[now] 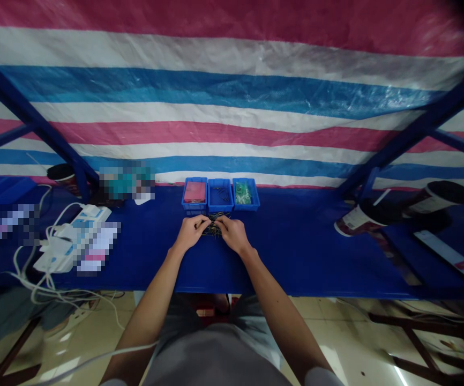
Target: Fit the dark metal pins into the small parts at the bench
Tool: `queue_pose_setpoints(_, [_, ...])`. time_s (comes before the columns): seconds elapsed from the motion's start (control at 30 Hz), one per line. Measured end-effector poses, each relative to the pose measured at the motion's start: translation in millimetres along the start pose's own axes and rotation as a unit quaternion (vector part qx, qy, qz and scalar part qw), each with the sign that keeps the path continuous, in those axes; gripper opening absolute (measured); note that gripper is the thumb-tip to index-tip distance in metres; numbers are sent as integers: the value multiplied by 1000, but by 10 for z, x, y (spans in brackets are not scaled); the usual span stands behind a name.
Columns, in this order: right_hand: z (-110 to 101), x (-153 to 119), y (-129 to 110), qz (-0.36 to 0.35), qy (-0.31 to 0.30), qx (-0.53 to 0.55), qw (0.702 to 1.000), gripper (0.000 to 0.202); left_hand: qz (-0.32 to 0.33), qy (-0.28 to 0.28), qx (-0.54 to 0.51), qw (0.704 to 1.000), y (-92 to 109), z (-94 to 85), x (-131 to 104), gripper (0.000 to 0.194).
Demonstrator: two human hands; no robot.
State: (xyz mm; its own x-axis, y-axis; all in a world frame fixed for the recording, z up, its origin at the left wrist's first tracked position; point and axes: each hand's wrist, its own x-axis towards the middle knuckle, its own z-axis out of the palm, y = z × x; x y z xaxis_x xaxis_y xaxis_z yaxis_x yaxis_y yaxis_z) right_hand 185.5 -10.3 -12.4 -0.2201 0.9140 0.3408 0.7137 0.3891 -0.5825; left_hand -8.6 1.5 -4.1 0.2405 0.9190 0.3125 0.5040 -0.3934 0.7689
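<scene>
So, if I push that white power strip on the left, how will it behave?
The power strip looks like hard plastic, so it should slide as one stiff piece. Its long, flat shape makes rolling unlikely. The loose white cables look floppy and hang past the table edge, so they may drag or tug it askew.

Three bins (221,208) stand side by side at the back of the table (296,241), with a pile of thin pieces (215,231) before the middle one, a power strip (73,241) left, and cups (354,221) and a phone (453,256) right.
</scene>
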Motion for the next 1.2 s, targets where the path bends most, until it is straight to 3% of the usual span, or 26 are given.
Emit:
queue_pose_setpoints(0.93, [-31, 5, -15, 16, -7, 17, 1000, 25, -1, 4, -7, 1000, -6, 4, -1, 31])
queue_pose_setpoints(1.2, [-26, -5, -16, -7, -12, 27, 1000, 24, 2, 4, -2, 1000, -24, 8, 1, 31])
